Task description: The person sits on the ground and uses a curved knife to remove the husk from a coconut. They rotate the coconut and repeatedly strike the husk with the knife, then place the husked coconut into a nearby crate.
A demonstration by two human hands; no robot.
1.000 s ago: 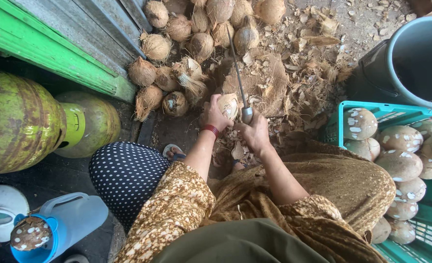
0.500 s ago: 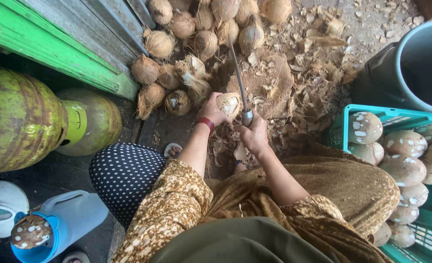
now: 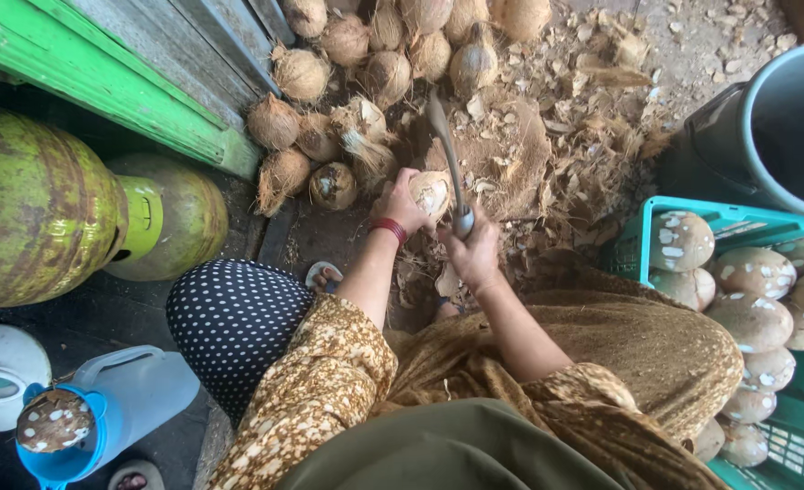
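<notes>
Left hand point(image 3: 402, 201): fingers wrapped round a pale, partly husked round coconut point(image 3: 430, 192), held low over the ground by the husk litter.
Right hand point(image 3: 473, 249): fingers closed on the handle of a long curved metal blade point(image 3: 445, 150), edge beside the nut.
Handling: likely heavy, hard-shelled, fibrous and rough, not slippery; best cupped from the side away from the blade.
Nearby: pile of brown husked coconuts point(image 3: 366, 54); teal plastic crate point(image 3: 788, 445) of peeled nuts.

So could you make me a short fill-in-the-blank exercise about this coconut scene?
1. The left hand steadies a partly peeled ____.
2. The right hand holds a long ____ by its handle.
3. The peeled coconuts lie in a ____ crate.

Missing words: coconut; knife; green
</notes>
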